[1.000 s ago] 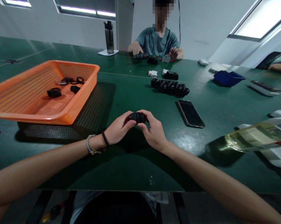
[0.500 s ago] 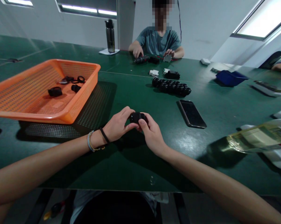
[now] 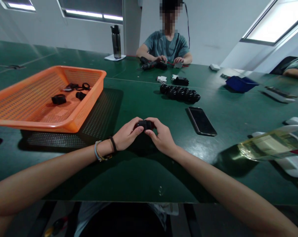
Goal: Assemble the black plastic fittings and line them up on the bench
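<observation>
Between my two hands, just above the green table (image 3: 149,177), is a small black rounded part (image 3: 145,124); its exact kind does not show. My left hand (image 3: 127,134) grips its left end between thumb and fingers. On the right end, my right hand (image 3: 162,135) holds it in the same way, with the fingertips partly hidden behind it. To the left, an orange basket (image 3: 89,110) contains several black parts (image 3: 59,99) that look similar in colour. Beyond my hands lies a row of shiny black round pieces (image 3: 180,93).
A phone (image 3: 202,121) lies right of my hands, with a clear bottle of yellowish liquid (image 3: 275,143) farther right. Across the table a person (image 3: 167,47) handles items beside a power drill (image 3: 151,64). A blue scoop-like tray (image 3: 241,83) and a dark water bottle (image 3: 116,42) stand farther back.
My right hand has shifted its grip, its thumb now lower on the black part. My left thumb has moved up. The person opposite has moved a hand off the drill.
</observation>
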Tool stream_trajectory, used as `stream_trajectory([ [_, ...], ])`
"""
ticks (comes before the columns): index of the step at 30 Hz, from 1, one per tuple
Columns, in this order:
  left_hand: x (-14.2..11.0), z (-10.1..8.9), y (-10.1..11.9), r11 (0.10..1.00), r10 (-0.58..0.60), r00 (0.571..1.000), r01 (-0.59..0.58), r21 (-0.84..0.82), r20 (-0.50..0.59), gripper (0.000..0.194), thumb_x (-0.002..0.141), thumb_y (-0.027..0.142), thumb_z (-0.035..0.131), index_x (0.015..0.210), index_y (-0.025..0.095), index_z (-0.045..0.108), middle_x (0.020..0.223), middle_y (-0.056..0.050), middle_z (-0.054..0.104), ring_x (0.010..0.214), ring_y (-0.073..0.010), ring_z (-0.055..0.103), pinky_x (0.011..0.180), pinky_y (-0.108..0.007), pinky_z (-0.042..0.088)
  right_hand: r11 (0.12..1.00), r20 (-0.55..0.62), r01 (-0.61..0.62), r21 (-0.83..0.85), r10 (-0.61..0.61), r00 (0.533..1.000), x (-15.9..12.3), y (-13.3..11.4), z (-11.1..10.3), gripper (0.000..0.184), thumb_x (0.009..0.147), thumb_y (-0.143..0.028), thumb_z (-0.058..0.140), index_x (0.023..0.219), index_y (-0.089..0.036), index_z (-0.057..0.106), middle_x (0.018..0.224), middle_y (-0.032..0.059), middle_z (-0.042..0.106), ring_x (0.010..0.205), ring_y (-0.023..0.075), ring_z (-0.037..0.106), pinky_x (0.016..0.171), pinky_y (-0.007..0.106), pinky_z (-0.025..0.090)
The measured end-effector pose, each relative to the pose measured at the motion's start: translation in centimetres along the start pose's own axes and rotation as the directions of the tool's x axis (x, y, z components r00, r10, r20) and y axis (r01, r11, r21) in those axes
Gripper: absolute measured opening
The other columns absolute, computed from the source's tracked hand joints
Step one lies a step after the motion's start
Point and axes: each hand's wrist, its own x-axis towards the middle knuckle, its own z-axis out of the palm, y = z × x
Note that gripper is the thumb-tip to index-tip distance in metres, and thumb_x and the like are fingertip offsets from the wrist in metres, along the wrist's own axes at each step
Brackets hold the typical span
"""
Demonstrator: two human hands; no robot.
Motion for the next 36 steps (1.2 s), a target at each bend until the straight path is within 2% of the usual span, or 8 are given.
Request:
stream_trajectory([
  [5,0.0,0.3,0.1,0.99,-0.055,0.997,0.061,-0.127,0.055,0.048,0.078,0.061,0.025,0.07,0.017,0.04,0.06,0.002,0.039,0.057,-0.0114,0.038,0.054,-0.024,0.032,0.996,-0.036,0.076,-0.054,-0.078,0.996,-0.2,0.0,0.1,0.032,0.081,-0.045,0.039,0.098,-0.019,0.047,0.092,0.0073,0.058,0.079,0.0151,0.055,0.067,0.028,0.046],
  [16,-0.6,1.0,0.8,0.982,-0.075,0.996,0.064,-0.178,-0.053,0.045,0.079,0.058,0.029,0.079,0.015,0.043,0.065,0.001,0.042,0.064,-0.0135,0.042,0.059,-0.025,0.035,1.0,-0.073,0.002,0.028,0.0,0.997,-0.4,-0.7,0.4,0.034,0.081,-0.048,0.036,0.099,-0.02,0.045,0.092,0.006,0.058,0.076,0.0151,0.055,0.067,0.03,0.046],
  [20,-0.7,1.0,1.2,0.995,-0.035,0.993,0.024,-0.092,-0.111,0.047,0.079,0.059,0.026,0.083,0.015,0.044,0.075,-0.002,0.046,0.069,-0.0143,0.044,0.063,-0.026,0.037,0.998,-0.085,-0.018,0.059,0.023,0.996,-0.5,-1.2,0.4,0.033,0.082,-0.046,0.036,0.1,-0.021,0.045,0.091,0.0051,0.057,0.073,0.0142,0.054,0.066,0.029,0.046],
  [28,-0.7,0.4,1.3,0.974,0.17,0.968,-0.137,0.181,-0.185,0.054,0.078,0.06,0.02,0.09,0.014,0.044,0.081,-0.004,0.044,0.071,-0.0147,0.045,0.066,-0.027,0.039,0.981,-0.078,-0.096,0.17,0.11,0.991,-0.7,-2.4,0.3,0.032,0.081,-0.046,0.038,0.101,-0.021,0.044,0.089,0.0035,0.057,0.074,0.0138,0.054,0.066,0.028,0.045],
  [31,-0.5,0.1,0.8,0.944,0.218,0.962,-0.166,0.285,-0.162,0.053,0.078,0.06,0.023,0.093,0.014,0.044,0.084,-0.005,0.044,0.071,-0.0146,0.046,0.063,-0.026,0.04,0.957,-0.068,-0.168,0.238,0.189,0.98,-0.7,-2.7,0.5,0.029,0.082,-0.043,0.039,0.099,-0.02,0.045,0.087,0.0031,0.058,0.076,0.0138,0.054,0.068,0.027,0.045],
  [36,0.0,-0.4,0.2,0.906,0.229,0.97,-0.181,0.383,-0.084,0.05,0.079,0.059,0.025,0.092,0.014,0.044,0.085,-0.005,0.045,0.073,-0.0156,0.048,0.063,-0.027,0.042,0.88,-0.025,-0.286,0.378,0.318,0.948,-0.9,-2.7,1.3,0.027,0.082,-0.041,0.04,0.096,-0.02,0.047,0.085,0.0027,0.056,0.074,0.0122,0.053,0.066,0.026,0.045],
])
